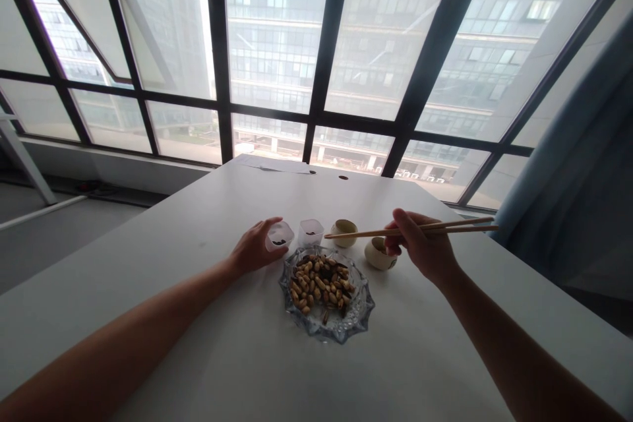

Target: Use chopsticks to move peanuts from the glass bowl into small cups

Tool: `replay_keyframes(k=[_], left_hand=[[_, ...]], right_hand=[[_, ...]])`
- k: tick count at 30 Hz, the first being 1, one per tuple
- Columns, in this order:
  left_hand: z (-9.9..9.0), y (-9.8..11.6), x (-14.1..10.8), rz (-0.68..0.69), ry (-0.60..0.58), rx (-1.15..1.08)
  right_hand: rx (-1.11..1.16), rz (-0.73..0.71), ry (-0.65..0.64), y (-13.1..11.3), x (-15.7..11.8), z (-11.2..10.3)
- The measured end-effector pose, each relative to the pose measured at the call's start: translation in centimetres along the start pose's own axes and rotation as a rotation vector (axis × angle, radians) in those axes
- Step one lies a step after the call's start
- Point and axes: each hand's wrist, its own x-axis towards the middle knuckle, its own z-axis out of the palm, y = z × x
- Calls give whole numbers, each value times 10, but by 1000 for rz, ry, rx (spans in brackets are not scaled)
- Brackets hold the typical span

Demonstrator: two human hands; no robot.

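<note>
beneath the left hand (254, 245) and right hand (422, 247) spreads a white table (208, 356). between them, nearer the body, sits a glass dish (341, 326) of nuts (316, 283). clamped in the right hand, its forearm slanting inward, chopsticks (366, 233) lie crosswise, almost level, tips pointing left. the left hand's thumb and fingers grip a plastic cup (279, 232).

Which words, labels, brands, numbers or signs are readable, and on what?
None readable.
Rightmost small bowl: dark mark on its side, too small to read.
Papers at the table's far end: too distant to tell if printed.
Plastic cups, glass dish, chopsticks: no legible text.
</note>
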Motion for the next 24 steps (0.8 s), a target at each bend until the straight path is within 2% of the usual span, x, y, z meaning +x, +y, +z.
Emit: replay_keyframes(k=[6,10,12,15,17,20,24], left_hand=[[2,-7,-1,-125,-30,-8],[-7,-14,4,-96,-15,-1],[-14,-6,14,-63,23,57],[-17,24,41,0,12,170],[-8,52,62,55,-103,194],[21,91,94,95,-364,219],[64,116,128,37,-595,279]], right_hand=[[-161,-82,-54,-7,-9,0],[-179,-127,-29,-10,-4,-6],[-187,-155,17,-12,0,-12],[-252,-212,79,-15,5,-22],[-324,-242,95,-16,7,-29],[-426,-268,89,-18,8,-37],[-492,-293,67,-23,7,-43]])
